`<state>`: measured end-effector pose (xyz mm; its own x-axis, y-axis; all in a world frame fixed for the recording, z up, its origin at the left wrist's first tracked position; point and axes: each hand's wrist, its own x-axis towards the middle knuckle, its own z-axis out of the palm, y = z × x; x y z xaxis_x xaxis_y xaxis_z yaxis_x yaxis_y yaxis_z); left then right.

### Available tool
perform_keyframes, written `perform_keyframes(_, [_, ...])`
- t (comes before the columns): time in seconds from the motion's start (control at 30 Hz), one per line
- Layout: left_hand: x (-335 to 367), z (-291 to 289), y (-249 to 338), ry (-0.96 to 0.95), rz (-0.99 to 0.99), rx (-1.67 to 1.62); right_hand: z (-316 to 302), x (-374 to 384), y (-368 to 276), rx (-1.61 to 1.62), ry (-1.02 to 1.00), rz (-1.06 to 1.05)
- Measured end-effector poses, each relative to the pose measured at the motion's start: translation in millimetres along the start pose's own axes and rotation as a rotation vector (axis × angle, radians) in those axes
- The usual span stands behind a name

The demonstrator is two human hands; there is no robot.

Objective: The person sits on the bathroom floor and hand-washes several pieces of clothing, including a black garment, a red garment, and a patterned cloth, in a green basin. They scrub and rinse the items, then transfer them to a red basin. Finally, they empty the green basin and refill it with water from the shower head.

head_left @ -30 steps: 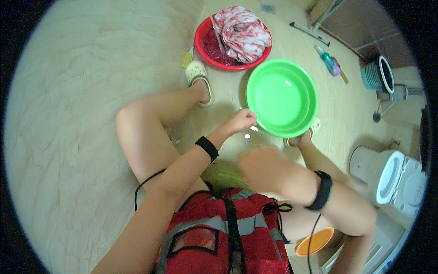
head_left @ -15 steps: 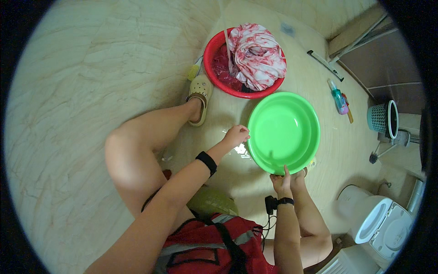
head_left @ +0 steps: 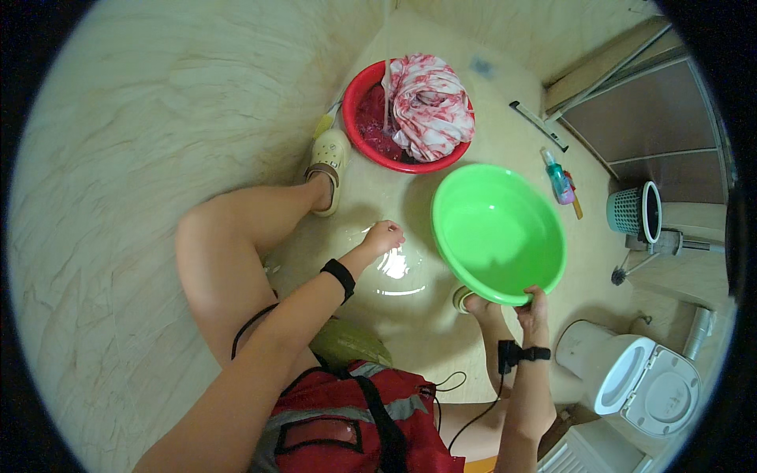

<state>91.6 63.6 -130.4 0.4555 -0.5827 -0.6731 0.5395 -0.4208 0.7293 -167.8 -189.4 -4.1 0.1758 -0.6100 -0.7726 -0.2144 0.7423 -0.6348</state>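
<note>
A bright green plastic basin [head_left: 505, 229] is tilted and held up over the wet floor, with nothing in it. My right hand [head_left: 534, 309] grips its near right rim, thumb over the edge. To the left of the basin, apart from it, my left hand [head_left: 384, 236] hangs with its fingers curled in and nothing visible in them. Beyond both hands stands a red basin [head_left: 353, 88]. In it lie a bundled white cloth with red blotches [head_left: 432, 110] and darker red wet fabric [head_left: 374, 126]. A thin stream of water [head_left: 387, 83] falls into that basin.
On the right are a bottle [head_left: 558, 180] of teal and purple liquid, a small lattice basket [head_left: 627, 211], a toilet brush [head_left: 619, 276] and a toilet [head_left: 623, 374]. A squeegee-like bar [head_left: 538, 126] lies near the doorway. My clog-shod foot [head_left: 330, 162] is beside the red basin.
The green basin has moved right and tilted, with my right hand still on its rim. My left hand has drawn back to the left, away from the basin's edge. The view has shifted slightly.
</note>
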Motion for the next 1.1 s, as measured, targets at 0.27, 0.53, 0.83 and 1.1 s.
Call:
perform_keyframes(0.27, [1,14,-35,-0.017,0.040,-0.013,67,-77,-106,-0.087,-0.161,-0.286])
perform_keyframes(0.53, [-37,41,-19,-0.077,0.115,0.019,182,-96,-130,-0.105,-0.369,-0.301])
perform_keyframes(0.83, [-91,37,19,-0.127,0.121,0.043,239,-133,-92,-0.012,-0.530,-0.125])
perform_keyframes(1.1, [-121,38,58,-0.139,0.245,0.080,246,-135,-74,0.094,-0.519,-0.011])
